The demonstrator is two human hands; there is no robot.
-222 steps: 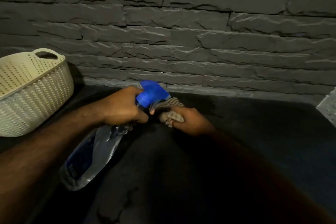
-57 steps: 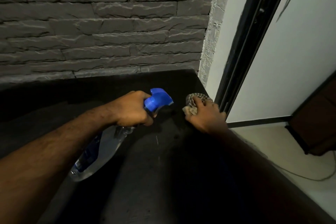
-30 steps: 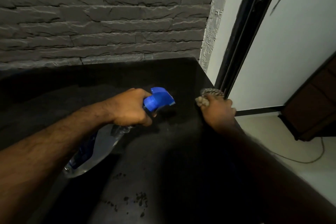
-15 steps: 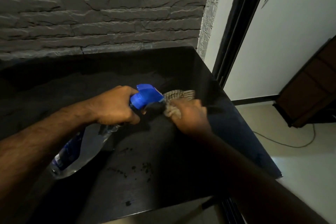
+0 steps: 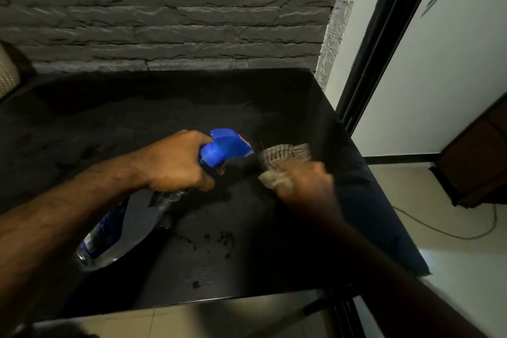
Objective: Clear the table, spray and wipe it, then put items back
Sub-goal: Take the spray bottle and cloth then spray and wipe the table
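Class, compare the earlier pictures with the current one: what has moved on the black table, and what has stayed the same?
The right hand has dragged the cloth from the table's far right corner back toward the spray bottle. Nothing was picked up or released. The left hand still grips the bottle, tilted as before.

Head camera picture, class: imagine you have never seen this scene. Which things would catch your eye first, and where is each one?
The bright blue spray bottle stands out most, gripped by the left hand over the middle of the black table. Just right of its nozzle, the right hand presses a striped cloth onto the tabletop. Dark specks lie scattered nearer the front edge.
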